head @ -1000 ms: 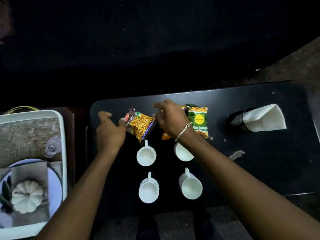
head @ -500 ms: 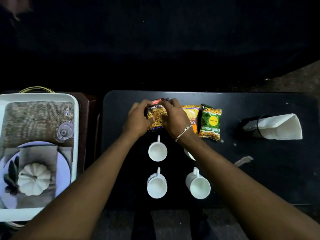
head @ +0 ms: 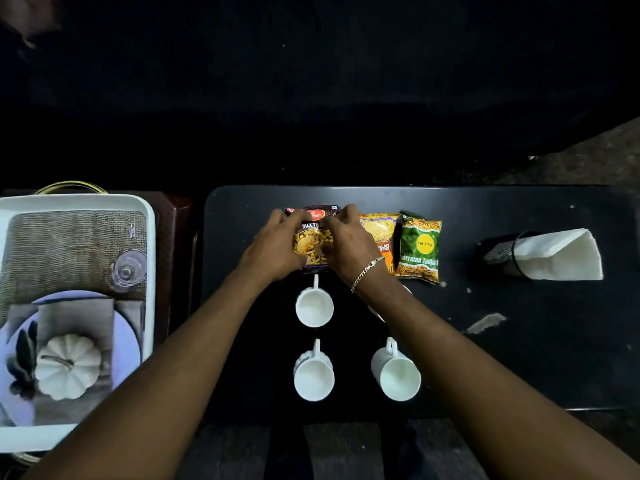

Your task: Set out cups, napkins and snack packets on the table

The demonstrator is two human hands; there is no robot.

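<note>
On the black table (head: 519,358) a dark "Mixture" snack packet (head: 311,242) lies flat at the far middle. My left hand (head: 273,244) rests on its left side and my right hand (head: 346,245) on its right side, fingers on its top edge. An orange packet (head: 379,230) and a green packet (head: 419,245) lie in a row to its right. Three white cups (head: 314,305), (head: 313,375), (head: 398,375) stand nearer me; a fourth cup is mostly hidden under my right forearm. White napkins (head: 561,254) stick out of a black mesh holder (head: 498,252) lying on its side at the right.
A white tray (head: 149,271) sits left of the table, holding a woven mat, an upturned glass (head: 128,270), a plate and a white pumpkin ornament (head: 67,365). A torn paper scrap (head: 485,322) lies on the table's right half. The background is dark.
The Mixture packet was held tilted in the air a second ago; both hands have brought it down flat, left of the orange packet. The view has shifted slightly.
</note>
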